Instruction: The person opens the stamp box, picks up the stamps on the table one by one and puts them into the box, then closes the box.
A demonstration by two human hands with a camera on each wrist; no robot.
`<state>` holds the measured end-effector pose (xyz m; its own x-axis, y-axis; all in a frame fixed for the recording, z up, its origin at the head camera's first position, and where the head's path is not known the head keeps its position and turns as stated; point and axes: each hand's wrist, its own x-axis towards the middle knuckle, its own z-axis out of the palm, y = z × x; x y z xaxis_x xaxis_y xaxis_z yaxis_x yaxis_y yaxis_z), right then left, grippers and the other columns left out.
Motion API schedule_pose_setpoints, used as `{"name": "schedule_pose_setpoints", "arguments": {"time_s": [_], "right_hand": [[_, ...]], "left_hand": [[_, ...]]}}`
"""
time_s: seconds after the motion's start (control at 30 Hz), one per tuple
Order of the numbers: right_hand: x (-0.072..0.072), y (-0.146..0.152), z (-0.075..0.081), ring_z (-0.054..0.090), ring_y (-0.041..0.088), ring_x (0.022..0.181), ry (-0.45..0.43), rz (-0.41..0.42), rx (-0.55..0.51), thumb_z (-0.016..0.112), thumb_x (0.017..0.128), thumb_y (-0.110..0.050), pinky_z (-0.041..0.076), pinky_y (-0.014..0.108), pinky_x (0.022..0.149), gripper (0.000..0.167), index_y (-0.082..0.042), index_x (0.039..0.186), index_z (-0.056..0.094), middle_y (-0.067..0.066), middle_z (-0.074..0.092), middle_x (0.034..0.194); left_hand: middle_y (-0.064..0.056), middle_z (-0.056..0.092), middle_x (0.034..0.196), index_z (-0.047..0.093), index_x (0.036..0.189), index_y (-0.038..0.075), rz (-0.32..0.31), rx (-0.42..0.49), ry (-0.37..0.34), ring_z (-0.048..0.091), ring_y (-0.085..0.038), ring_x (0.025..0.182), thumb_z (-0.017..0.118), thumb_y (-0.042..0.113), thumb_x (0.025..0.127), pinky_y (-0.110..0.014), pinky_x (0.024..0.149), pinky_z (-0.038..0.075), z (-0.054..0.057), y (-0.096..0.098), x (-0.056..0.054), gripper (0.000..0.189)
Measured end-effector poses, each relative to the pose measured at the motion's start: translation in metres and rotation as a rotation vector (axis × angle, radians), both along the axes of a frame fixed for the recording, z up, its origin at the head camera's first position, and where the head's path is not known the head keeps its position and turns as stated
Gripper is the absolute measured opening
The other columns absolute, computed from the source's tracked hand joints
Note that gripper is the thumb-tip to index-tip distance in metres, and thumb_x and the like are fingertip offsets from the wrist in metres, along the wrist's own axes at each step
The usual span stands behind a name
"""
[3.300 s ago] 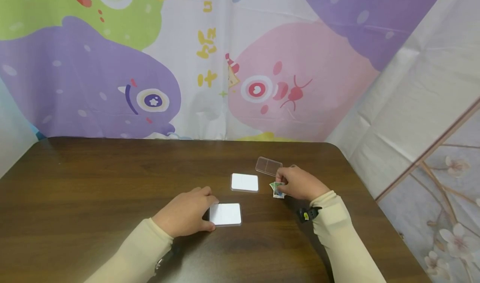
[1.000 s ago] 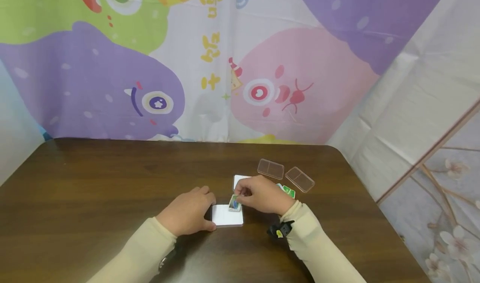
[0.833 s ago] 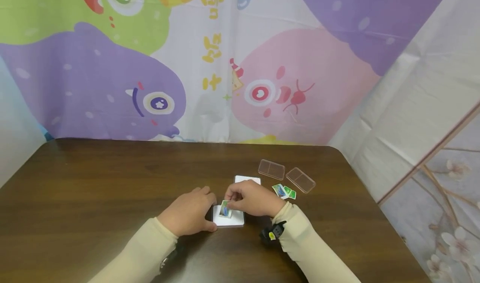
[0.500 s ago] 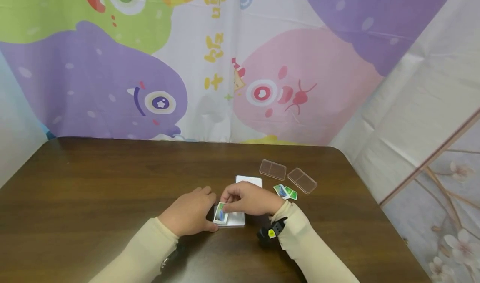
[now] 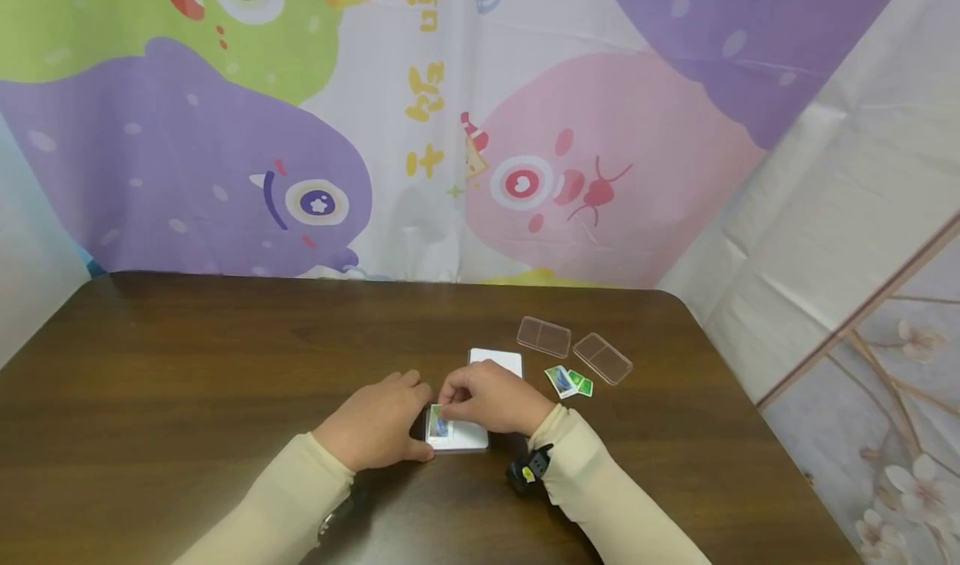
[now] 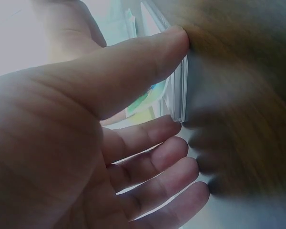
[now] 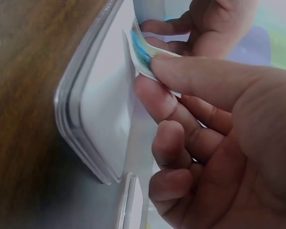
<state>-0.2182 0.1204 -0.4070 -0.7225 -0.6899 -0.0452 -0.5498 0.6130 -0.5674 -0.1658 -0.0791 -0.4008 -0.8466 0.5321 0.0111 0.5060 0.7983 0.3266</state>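
Note:
In the head view my left hand (image 5: 375, 423) holds the near flat case (image 5: 468, 438) at its left end, thumb at the near corner and index finger at the far one. The case is clear-edged with a white inside. My right hand (image 5: 495, 397) pinches a small picture stamp (image 5: 439, 425) between thumb and index finger over the left end of that case. The right wrist view shows the stamp (image 7: 145, 55) bent, its lower edge against the white surface. The left wrist view has the thumb and index fingertip at the case's edge (image 6: 179, 90).
A second white case (image 5: 497, 358) lies just beyond my right hand, partly covered by it. Right of it are a blue picture stamp (image 5: 561, 381) and green ones (image 5: 581, 382). Two clear lids (image 5: 544, 337) (image 5: 603, 358) lie behind them on the brown table (image 5: 225, 348).
My right hand has carried the stamp from the loose ones at the right to the near case's left end and straightened it there. The left hand keeps its hold.

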Motion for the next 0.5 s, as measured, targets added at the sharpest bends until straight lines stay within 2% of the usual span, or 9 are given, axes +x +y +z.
{"name": "schedule_pose_setpoints", "arguments": {"time_s": [0.2, 0.33, 0.5], "right_hand": [[0.0013, -0.0039, -0.0030, 0.057, 0.002, 0.076, 0.066, -0.010, 0.017, 0.078, 0.093, -0.019, 0.048, 0.022, 0.071, 0.005, -0.019, 0.089, 0.077, -0.013, 0.066, 0.082], [0.0012, -0.0053, -0.0058, 0.054, 0.004, 0.076, 0.116, -0.018, 0.075, 0.080, 0.092, -0.024, 0.046, 0.022, 0.069, 0.007, -0.020, 0.089, 0.074, -0.011, 0.060, 0.083], [0.0024, -0.0044, -0.0048, 0.054, 0.006, 0.080, 0.152, -0.029, 0.122, 0.081, 0.091, -0.029, 0.046, 0.024, 0.071, 0.015, -0.019, 0.095, 0.070, -0.009, 0.060, 0.087]], "left_hand": [[-0.008, 0.059, 0.100, 0.063, 0.107, 0.006, -0.003, 0.006, -0.008, 0.059, -0.027, 0.092, 0.093, 0.036, 0.073, -0.048, 0.076, 0.055, -0.0005, -0.0005, -0.0011, 0.054], [-0.007, 0.059, 0.099, 0.063, 0.107, 0.006, -0.013, 0.011, 0.000, 0.059, -0.027, 0.092, 0.094, 0.036, 0.073, -0.048, 0.077, 0.055, -0.0009, -0.0010, -0.0012, 0.054], [-0.004, 0.056, 0.096, 0.065, 0.108, 0.006, -0.021, 0.017, 0.016, 0.058, -0.025, 0.090, 0.093, 0.036, 0.073, -0.046, 0.076, 0.054, -0.0020, -0.0011, -0.0013, 0.054]]}}
